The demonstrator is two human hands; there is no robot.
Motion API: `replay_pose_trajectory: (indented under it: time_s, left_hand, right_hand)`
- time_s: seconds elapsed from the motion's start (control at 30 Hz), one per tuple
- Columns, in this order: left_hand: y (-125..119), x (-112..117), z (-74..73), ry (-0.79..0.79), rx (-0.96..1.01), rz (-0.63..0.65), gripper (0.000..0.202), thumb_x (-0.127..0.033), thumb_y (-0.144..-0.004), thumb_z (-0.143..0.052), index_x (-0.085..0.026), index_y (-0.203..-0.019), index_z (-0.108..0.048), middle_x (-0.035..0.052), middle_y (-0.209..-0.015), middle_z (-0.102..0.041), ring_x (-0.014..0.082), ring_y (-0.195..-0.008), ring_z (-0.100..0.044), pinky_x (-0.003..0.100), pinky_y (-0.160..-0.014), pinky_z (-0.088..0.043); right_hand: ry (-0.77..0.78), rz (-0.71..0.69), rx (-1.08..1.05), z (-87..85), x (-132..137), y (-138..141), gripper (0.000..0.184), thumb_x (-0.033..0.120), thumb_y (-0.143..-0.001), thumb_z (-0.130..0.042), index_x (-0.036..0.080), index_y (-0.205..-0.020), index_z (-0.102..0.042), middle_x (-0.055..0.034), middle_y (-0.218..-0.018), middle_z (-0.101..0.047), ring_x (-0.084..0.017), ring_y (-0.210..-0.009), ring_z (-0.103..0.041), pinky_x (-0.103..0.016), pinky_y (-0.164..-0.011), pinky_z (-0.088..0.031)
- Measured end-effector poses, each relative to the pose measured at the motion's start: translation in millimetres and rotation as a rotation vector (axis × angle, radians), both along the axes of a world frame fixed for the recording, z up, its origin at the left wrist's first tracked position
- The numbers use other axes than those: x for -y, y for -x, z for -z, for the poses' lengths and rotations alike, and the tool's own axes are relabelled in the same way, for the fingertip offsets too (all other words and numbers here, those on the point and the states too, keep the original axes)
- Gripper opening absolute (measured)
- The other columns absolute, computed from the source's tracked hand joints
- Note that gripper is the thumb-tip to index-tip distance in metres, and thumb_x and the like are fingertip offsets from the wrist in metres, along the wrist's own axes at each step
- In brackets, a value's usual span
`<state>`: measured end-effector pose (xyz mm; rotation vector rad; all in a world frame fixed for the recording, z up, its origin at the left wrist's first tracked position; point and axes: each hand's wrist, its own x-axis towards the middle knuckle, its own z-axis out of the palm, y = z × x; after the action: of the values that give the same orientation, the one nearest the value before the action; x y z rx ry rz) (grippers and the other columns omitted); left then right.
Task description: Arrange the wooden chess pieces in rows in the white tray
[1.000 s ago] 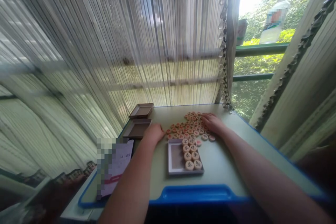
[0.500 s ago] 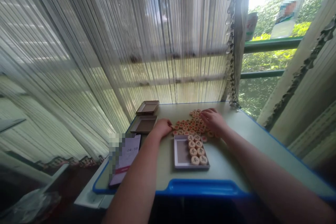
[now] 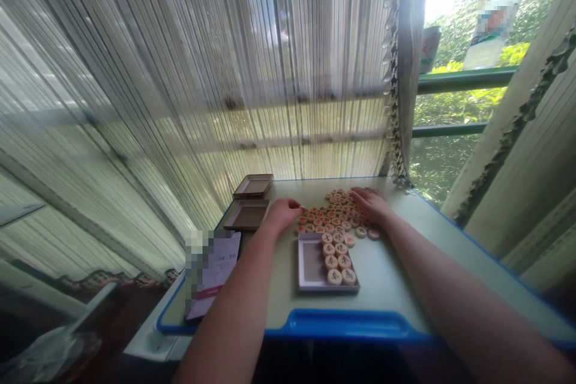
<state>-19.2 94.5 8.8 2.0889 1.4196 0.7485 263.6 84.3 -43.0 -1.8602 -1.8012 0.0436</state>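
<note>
Round wooden Chinese chess pieces [image 3: 330, 214] with red or dark characters lie in a loose pile in the middle of the table. At the pile's left edge my left hand [image 3: 286, 213] is closed in a pinch, with a pale chess piece [image 3: 302, 209] at its fingertips. My right hand [image 3: 371, 204] rests on the pile's right side, fingers stretched out, covering some pieces. Closer to me is a shallow open box [image 3: 311, 283]. Pieces with dark characters fill two columns along its right side; the left part shows the bare bottom.
Two more shallow box parts, one [image 3: 246, 216] nearer and one [image 3: 254, 185] farther, stand at the table's left edge. A phone [image 3: 216, 276] lies beside my left forearm. The blue-edged table [image 3: 387, 276] has a raised front tray [image 3: 348, 323]. String curtains hang behind; a bottle [image 3: 488, 36] stands on the window rail.
My left hand has shifted slightly right and away from me along the pile's edge. My right hand has moved a little right, uncovering pieces at the pile's right side.
</note>
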Motion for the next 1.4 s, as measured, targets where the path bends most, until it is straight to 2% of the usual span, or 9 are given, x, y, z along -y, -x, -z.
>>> replay_pose_trajectory:
  time_s: [0.13, 0.23, 0.33, 0.47, 0.6, 0.73, 0.87, 1.13, 1.4]
  left_hand:
    - [-9, 3, 7.2, -0.12, 0.02, -0.014, 0.022, -0.03, -0.072, -0.059, -0.013, -0.081, -0.07, 0.0072, -0.079, -0.069, 0.018, -0.074, -0.063, 0.026, -0.067, -0.046]
    - [-15, 8, 11.3, -0.367, -0.063, -0.015, 0.018, -0.026, -0.074, -0.058, -0.015, -0.081, -0.069, 0.0077, -0.085, -0.067, 0.0182, -0.082, -0.06, 0.027, -0.076, -0.046]
    - [-18, 9, 13.9, -0.471, -0.072, -0.028, 0.017, -0.025, -0.078, -0.054, -0.016, -0.084, -0.068, 0.0069, -0.084, -0.067, 0.017, -0.082, -0.06, 0.027, -0.078, -0.045]
    - [-20, 7, 16.7, -0.427, -0.03, -0.005, 0.019, -0.027, -0.08, -0.053, -0.017, -0.087, -0.068, 0.0051, -0.082, -0.068, 0.0156, -0.077, -0.061, 0.026, -0.075, -0.047]
    - [-24, 7, 20.2, -0.406, -0.014, 0.048, 0.023, -0.023, -0.079, -0.053, -0.017, -0.095, -0.068, 0.0057, -0.091, -0.068, 0.0166, -0.088, -0.06, 0.027, -0.084, -0.045]
    - [-25, 8, 21.8, -0.368, 0.001, 0.089, 0.03, -0.016, -0.078, -0.048, -0.017, -0.102, -0.067, 0.0054, -0.092, -0.064, 0.0145, -0.086, -0.059, 0.025, -0.086, -0.045]
    - [-23, 9, 20.8, -0.352, 0.016, 0.089, 0.03, -0.015, -0.078, -0.048, -0.019, -0.101, -0.068, 0.0042, -0.09, -0.062, 0.0136, -0.082, -0.059, 0.025, -0.084, -0.046]
    - [-27, 10, 23.8, -0.389, 0.032, 0.049, 0.027, -0.017, -0.077, -0.051, -0.016, -0.099, -0.067, 0.0067, -0.093, -0.065, 0.0153, -0.084, -0.059, 0.027, -0.084, -0.046]
    - [-36, 9, 27.8, -0.129, 0.211, 0.083, 0.029, -0.026, -0.072, -0.06, -0.013, -0.098, -0.066, 0.0047, -0.083, -0.068, 0.0117, -0.067, -0.058, 0.022, -0.063, -0.047]
  right_hand:
    - [0.072, -0.013, 0.034, -2.1, 2, 4, 0.052, 0.051, -0.089, -0.022, 0.023, -0.121, -0.054, -0.0051, -0.128, -0.053, -0.024, -0.123, -0.04, -0.048, -0.108, -0.014]
    - [0.017, 0.009, 0.08, -3.3, 1, 5, 0.046, 0.043, -0.09, -0.027, 0.02, -0.113, -0.059, -0.008, -0.12, -0.059, -0.023, -0.115, -0.047, -0.044, -0.106, -0.02]
    - [-0.008, 0.009, 0.103, -2.7, 0, 3, 0.044, 0.038, -0.09, -0.027, 0.018, -0.114, -0.058, -0.0088, -0.122, -0.057, -0.023, -0.114, -0.048, -0.04, -0.103, -0.026]
    - [0.054, -0.021, 0.094, -2.1, 0, 2, 0.046, 0.041, -0.09, -0.026, 0.021, -0.112, -0.061, -0.0059, -0.125, -0.056, -0.022, -0.118, -0.045, -0.037, -0.1, -0.03]
    - [0.037, -0.002, 0.089, -3.7, 1, 3, 0.042, 0.04, -0.088, -0.03, 0.024, -0.107, -0.064, -0.0039, -0.118, -0.061, -0.021, -0.115, -0.048, -0.033, -0.099, -0.032]
    - [0.018, 0.018, 0.18, -8.1, 5, 9, 0.037, 0.036, -0.086, -0.035, 0.024, -0.103, -0.065, -0.0058, -0.11, -0.064, -0.023, -0.112, -0.049, -0.039, -0.101, -0.027]
    - [-0.007, 0.008, 0.242, -12.8, 8, 16, 0.035, 0.033, -0.086, -0.035, 0.023, -0.094, -0.067, -0.0081, -0.104, -0.065, -0.023, -0.101, -0.053, -0.039, -0.095, -0.034]
    - [0.037, 0.009, 0.171, -11.9, 10, 23, 0.038, 0.026, -0.081, -0.04, 0.023, -0.11, -0.064, -0.0074, -0.108, -0.065, -0.024, -0.105, -0.052, -0.035, -0.089, -0.04]
    - [0.001, 0.029, 0.148, -8.6, 5, 20, 0.029, 0.029, -0.08, -0.044, 0.022, -0.096, -0.067, -0.0054, -0.094, -0.069, -0.023, -0.099, -0.054, -0.034, -0.087, -0.039]
